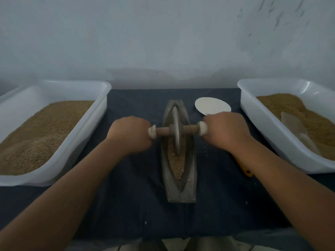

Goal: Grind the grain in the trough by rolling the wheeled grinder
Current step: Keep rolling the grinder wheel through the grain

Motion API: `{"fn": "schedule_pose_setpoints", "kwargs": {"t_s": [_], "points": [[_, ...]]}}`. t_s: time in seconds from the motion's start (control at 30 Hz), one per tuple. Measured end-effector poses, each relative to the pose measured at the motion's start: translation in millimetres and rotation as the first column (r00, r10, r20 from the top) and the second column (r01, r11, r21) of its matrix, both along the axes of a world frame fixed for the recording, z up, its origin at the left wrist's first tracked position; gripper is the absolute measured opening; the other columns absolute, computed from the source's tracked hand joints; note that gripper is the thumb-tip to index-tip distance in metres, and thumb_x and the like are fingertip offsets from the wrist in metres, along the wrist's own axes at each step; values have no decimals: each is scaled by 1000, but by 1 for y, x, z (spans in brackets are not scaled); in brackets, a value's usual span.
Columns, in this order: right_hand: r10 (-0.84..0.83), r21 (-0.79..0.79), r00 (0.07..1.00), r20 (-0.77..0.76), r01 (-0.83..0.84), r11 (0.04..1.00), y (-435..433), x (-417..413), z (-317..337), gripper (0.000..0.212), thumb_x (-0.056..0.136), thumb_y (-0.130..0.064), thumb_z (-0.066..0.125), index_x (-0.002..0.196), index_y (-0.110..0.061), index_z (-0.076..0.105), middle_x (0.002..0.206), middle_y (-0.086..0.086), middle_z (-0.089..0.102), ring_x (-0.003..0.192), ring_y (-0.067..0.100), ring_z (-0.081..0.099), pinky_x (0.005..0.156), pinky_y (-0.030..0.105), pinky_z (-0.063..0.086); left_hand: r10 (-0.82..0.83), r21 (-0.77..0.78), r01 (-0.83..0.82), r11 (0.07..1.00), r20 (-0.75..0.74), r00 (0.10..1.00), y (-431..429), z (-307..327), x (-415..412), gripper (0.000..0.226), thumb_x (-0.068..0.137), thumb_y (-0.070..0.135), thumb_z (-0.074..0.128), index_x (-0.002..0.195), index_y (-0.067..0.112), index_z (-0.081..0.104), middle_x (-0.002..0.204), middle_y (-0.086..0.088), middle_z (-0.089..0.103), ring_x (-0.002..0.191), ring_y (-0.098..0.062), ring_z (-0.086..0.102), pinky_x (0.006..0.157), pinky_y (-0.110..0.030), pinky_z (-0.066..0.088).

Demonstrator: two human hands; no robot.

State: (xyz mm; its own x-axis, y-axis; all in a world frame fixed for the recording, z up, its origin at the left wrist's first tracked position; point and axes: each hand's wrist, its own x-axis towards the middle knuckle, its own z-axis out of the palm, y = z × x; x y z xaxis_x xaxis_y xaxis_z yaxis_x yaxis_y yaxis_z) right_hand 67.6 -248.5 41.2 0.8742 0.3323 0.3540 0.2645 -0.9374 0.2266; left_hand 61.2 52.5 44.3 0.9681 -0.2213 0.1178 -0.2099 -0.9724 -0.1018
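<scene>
The trough (178,189) lies lengthwise on the dark cloth (217,196) covering the bench, running from 12 o'clock to 6 o'clock in front of me. The wheeled grinder (175,131) stands upright in it about mid-length, with its lower rim bedded in the grain (176,165).

My left hand (129,134) is curled round the white-wrapped axle end at 9 o'clock of the wheel. My right hand (225,132) is wrapped likewise round the end at 3 o'clock. Both fists are closed tight on the axle.

Grain fills the channel from the wheel toward 6 o'clock. It looks coarse and granular, with pale fragments showing. The channel toward 12 o'clock appears largely bare, though the wheel hides part of it.

Assessment: grinding is under way but not complete. I judge the near half needs many more passes.

A white tub (101,113) of brown meal sits at 9 o'clock and a second tub (253,113) at 3 o'clock. A white disc (212,106) lies at 1 o'clock.
</scene>
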Motion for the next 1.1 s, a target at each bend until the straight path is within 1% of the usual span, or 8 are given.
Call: {"fn": "schedule_pose_setpoints", "kwargs": {"t_s": [0.17, 0.33, 0.4, 0.5, 0.7, 0.83, 0.97, 1.1], "points": [[-82, 122, 996, -46, 87, 989, 6, 22, 3, 31, 90, -46, 53, 70, -22, 53, 65, -5, 53, 59, 21, 51, 54, 30, 39, 26, -4, -26, 1000, 8, 1000, -17, 21, 36, 22, 82, 46, 58, 72, 26, 59, 76, 6, 62, 67, -20, 58, 63, -32, 45], [30, 140, 973, -227, 2, 990, -20, -35, -8, 35, 72, -67, 44, 72, -35, 58, 68, -16, 59, 66, 12, 60, 52, 29, 39, -137, 120, 122, 985, 132, 982, -2, 9, -28, 26, 79, 47, 54, 62, 28, 49, 58, 10, 50, 49, -11, 45, 48, -24, 28], [64, 184, 968, -244, -19, 983, -26, -52, -7, 31, 69, -69, 45, 66, -39, 52, 59, -17, 53, 58, 4, 53, 48, 27, 32, -174, 138, 148, 979, 202, 964, 4, 3, -46, 26, 74, 49, 53, 58, 30, 46, 51, 11, 44, 43, -9, 40, 46, -21, 22], [40, 124, 989, -140, -23, 992, -18, -39, -5, 31, 69, -67, 48, 62, -37, 47, 53, -15, 46, 51, -1, 42, 45, 24, 25, -85, 60, 80, 995, 93, 992, 5, -3, -30, 24, 79, 49, 54, 65, 30, 52, 59, 10, 52, 51, -11, 48, 48, -24, 30], [-81, 123, 995, -65, 88, 988, 10, 25, 13, 21, 82, -40, 60, 85, -20, 61, 80, 0, 64, 79, 30, 66, 67, 37, 55, 34, -38, -31, 999, 90, 995, -15, 12, 38, 22, 78, 45, 53, 69, 25, 58, 71, 7, 59, 66, -23, 58, 63, -33, 47], [-39, 83, 992, -122, 50, 995, -3, 0, 7, 30, 82, -52, 53, 69, -25, 56, 66, -6, 57, 63, 22, 59, 53, 31, 41, -31, -10, 31, 999, 10, 999, -7, 10, 12, 24, 83, 48, 54, 72, 27, 59, 70, 8, 59, 66, -19, 60, 61, -33, 48], [112, 72, 991, -78, -106, 992, -15, -47, 6, 31, 73, -62, 48, 62, -33, 45, 50, -14, 41, 46, 8, 43, 44, 24, 26, -101, 19, 101, 995, 24, 995, 14, -3, -40, 26, 76, 54, 51, 66, 29, 53, 60, 11, 54, 53, -10, 51, 48, -25, 30], [37, 60, 998, -53, -34, 998, -11, -36, -1, 33, 77, -62, 43, 64, -31, 44, 54, -12, 44, 48, 7, 39, 46, 24, 23, -90, 3, 90, 996, 9, 996, 9, -2, -22, 27, 77, 53, 50, 66, 29, 54, 61, 11, 54, 54, -10, 51, 49, -25, 31]]}}
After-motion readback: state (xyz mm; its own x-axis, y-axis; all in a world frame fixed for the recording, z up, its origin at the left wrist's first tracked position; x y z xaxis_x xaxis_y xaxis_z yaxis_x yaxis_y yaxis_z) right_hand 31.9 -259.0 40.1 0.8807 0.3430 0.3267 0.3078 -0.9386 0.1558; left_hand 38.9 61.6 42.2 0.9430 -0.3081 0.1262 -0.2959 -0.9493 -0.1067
